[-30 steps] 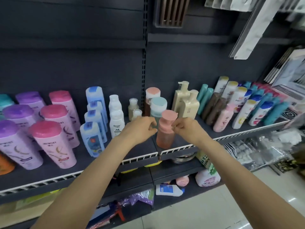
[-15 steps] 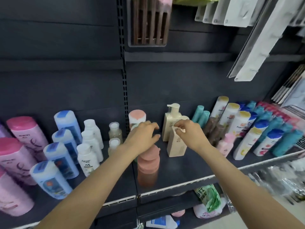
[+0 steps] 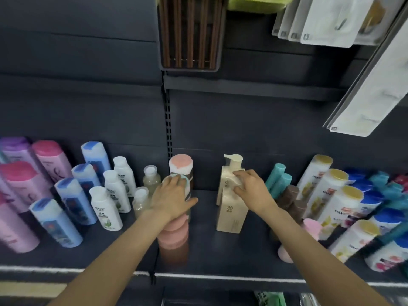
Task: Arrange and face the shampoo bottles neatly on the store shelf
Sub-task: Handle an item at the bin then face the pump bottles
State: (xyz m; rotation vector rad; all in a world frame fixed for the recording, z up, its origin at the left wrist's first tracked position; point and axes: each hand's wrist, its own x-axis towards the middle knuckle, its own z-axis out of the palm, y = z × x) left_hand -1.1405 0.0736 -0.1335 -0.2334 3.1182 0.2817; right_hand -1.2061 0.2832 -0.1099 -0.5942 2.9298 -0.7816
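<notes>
Dark store shelf (image 3: pixel 220 261), stocked. Left hand (image 3: pixel 172 200) grasps the mint-capped bottle (image 3: pixel 184 184), directly behind the salmon-capped bottle (image 3: pixel 174 241). Right hand (image 3: pixel 251 192) grips the front cream pump bottle (image 3: pixel 231 215) at its pump. Judged rigid plastic, full, moderately heavy, slick; hold by the body, not the pump. Contents unseen.

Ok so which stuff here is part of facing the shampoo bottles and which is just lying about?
In the job:
left hand on the teal-capped bottle
right hand on the cream pump bottle
peach-capped bottle

Just about:
hanging white packets
brown slatted holder
</notes>
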